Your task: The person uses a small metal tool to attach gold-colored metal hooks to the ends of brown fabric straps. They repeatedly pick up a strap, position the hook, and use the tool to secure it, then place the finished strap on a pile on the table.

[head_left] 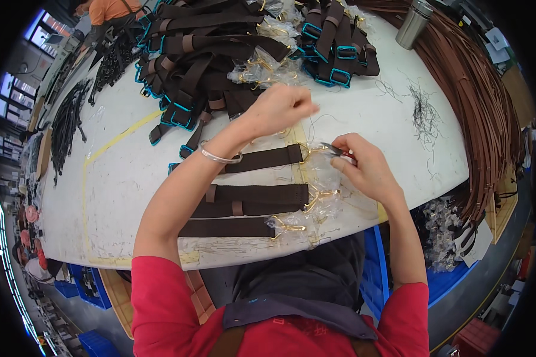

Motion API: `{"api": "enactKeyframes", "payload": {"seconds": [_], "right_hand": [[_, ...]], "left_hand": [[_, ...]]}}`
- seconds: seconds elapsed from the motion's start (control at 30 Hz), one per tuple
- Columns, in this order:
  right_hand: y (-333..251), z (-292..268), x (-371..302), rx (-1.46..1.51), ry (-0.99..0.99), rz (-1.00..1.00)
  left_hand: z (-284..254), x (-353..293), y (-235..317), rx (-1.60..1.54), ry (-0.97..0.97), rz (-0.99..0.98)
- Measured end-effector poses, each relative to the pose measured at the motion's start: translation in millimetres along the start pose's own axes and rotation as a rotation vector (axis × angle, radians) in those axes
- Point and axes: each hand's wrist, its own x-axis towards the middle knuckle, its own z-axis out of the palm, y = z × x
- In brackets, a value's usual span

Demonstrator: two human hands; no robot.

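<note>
My right hand (pixel 368 169) grips a small pair of thread snips (pixel 332 149) with dark blades and a bit of red at the handle. The blades point left, close to the gold hook of the upper dark brown strap (pixel 274 158). Raised above that strap, my left hand (pixel 284 108) has its fingers curled closed; whatever they pinch is hidden, and a thin loose thread curves nearby. Two more brown straps, a middle one (pixel 262 199) and a nearer one (pixel 232 228), lie crosswise in front of me. Their gold hooks are wrapped in clear plastic.
Brown straps with blue-wrapped buckles (pixel 187 77) pile up at the back. A steel flask (pixel 414 24) stands back right, beside long reddish-brown strips (pixel 476 95) hanging over the edge. Loose dark threads (pixel 424 113) lie on the white table (pixel 131 202). Blue bins (pixel 372 268) sit below.
</note>
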Motion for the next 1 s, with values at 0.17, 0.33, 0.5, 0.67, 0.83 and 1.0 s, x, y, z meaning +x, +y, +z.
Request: {"api": "enactKeyframes", "payload": {"seconds": [0.17,0.33,0.5,0.67,0.83,1.0], "right_hand": [[14,6,5,-0.183,-0.033,0.019],[-13,-2,6,0.121,-0.282,0.073],[-6,22,7,-0.135,-0.33,-0.044],[-9,25,5,-0.052,-0.34,-0.012],[-7,36,-7,0.038,-0.092,0.039],[-3,45,-6,-0.133,-0.014,-0.034]], "left_hand": [[23,-41,-20,0.206,-0.187,0.168],[29,-49,-28,0.207,-0.257,0.066],[32,-47,-30,0.202,-0.26,0.193],[45,-58,-31,0.325,-0.075,0.382],[45,-60,-24,0.191,-0.149,0.143],[43,-53,-23,-0.142,-0.141,0.0]]}}
